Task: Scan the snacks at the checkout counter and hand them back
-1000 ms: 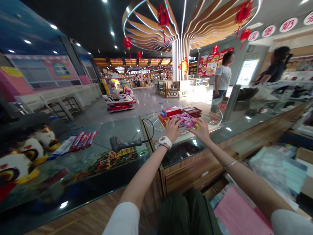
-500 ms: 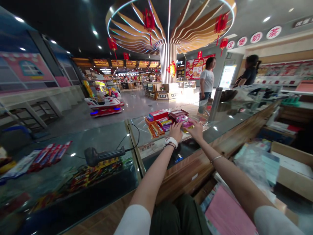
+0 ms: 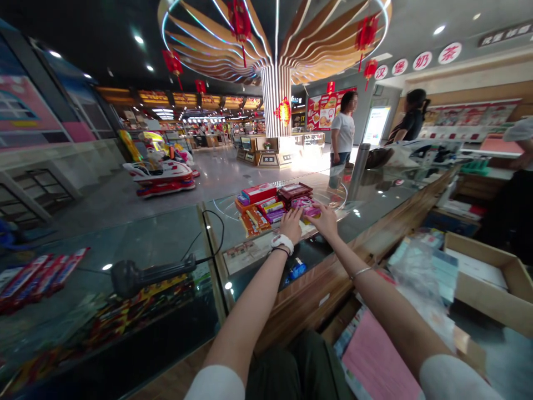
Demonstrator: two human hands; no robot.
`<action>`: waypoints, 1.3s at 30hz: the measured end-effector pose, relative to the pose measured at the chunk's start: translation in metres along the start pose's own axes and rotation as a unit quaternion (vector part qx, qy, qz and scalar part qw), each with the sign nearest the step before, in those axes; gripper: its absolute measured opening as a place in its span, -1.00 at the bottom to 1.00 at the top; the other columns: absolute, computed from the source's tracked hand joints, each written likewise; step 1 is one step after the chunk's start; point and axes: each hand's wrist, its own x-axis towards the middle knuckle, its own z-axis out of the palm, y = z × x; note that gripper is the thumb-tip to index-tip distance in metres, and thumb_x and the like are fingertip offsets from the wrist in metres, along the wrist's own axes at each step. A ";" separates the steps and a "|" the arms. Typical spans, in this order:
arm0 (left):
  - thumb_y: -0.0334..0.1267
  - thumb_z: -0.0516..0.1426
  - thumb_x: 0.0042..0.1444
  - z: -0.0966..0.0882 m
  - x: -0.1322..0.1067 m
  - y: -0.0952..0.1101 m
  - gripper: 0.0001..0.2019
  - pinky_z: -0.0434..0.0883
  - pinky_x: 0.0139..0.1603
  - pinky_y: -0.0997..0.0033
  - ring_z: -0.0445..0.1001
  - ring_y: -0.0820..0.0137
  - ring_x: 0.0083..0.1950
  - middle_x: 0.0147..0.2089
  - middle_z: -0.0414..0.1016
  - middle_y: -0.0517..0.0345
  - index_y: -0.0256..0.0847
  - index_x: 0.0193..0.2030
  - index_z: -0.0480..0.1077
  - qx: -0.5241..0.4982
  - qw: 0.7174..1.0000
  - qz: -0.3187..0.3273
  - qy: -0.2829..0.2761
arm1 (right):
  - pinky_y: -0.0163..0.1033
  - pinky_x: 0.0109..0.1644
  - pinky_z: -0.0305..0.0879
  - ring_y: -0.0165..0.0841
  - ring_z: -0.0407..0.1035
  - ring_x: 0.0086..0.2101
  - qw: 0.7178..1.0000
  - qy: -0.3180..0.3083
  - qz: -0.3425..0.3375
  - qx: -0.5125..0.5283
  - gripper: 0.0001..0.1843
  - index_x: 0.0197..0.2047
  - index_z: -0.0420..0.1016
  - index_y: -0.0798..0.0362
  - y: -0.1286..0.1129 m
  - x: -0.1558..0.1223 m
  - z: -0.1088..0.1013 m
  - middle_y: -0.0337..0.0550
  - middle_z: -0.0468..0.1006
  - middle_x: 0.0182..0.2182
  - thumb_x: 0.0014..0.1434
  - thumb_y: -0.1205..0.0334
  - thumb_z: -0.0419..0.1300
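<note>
As the left hand [image 3: 291,225] and right hand [image 3: 327,222] lie open at a pile of snack packets [image 3: 260,210], the right's spread fingers [image 3: 318,218] touch a pink packet [image 3: 306,206] on the glass worktop [image 3: 375,203].

Stacked snack boxes [image 3: 262,208] block forward reach; a scanner cable [image 3: 219,230] blocks the left.

A corded barcode scanner [image 3: 152,272] lies on the glass counter [image 3: 125,239] at left. Far off, a kiddie ride [image 3: 160,179] stands on the mall floor, and a person [image 3: 343,125] stands beyond the counter. Near right, below the counter, sit a cardboard box [image 3: 478,278] and pink papers [image 3: 377,361].
</note>
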 end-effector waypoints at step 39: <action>-0.38 0.02 0.20 -0.189 -0.196 -0.088 -0.40 -0.03 0.50 -0.16 0.02 0.12 0.51 0.49 0.08 0.01 -0.18 0.41 0.15 0.234 0.952 -0.164 0.107 | 0.12 0.43 -0.05 -0.12 0.02 0.37 0.921 -0.149 -0.349 0.088 -0.23 0.42 0.11 0.04 -0.227 -0.080 0.032 0.07 0.11 0.41 0.21 0.03 0.19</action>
